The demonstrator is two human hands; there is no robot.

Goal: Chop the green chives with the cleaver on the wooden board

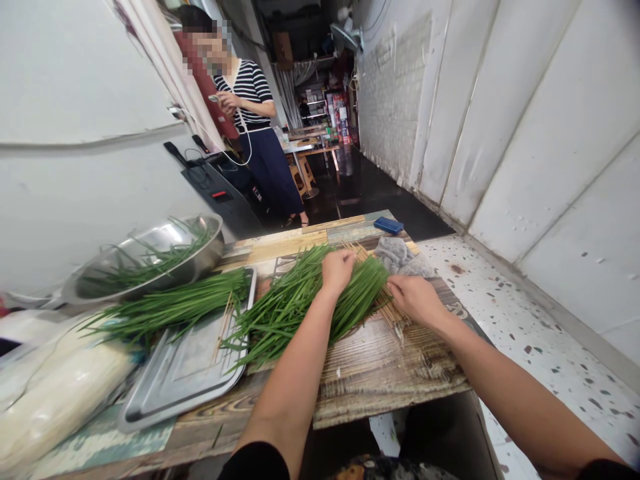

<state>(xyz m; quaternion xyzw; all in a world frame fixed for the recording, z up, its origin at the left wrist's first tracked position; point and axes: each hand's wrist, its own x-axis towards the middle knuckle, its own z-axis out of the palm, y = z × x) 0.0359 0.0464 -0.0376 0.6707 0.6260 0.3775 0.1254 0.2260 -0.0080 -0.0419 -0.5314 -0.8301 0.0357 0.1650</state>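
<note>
Evidently we are partway: on the patchwork wood-grain table, the round shiny steel bowl holds tangled greens, apparently untouched; the grey rectangular metal tray bears an aligned green sheaf. A pile of slender green stalks overlaps its edge. Our right hand pinches stalk ends; our left hand presses fingertips together, contents unclear, near thin tan wooden skewers.

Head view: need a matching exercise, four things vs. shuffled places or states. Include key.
Things
1. Metal bowl
2. Blue object
3. Grey cloth
4. Right hand

Places or states
A. Crumpled, beside the thin sticks
B. At the right end of the pile of green leaves
C. Near the far edge of the table
D. Green leaves inside it

Pairs: 1-D, 2-C, 3-A, 4-B
</note>
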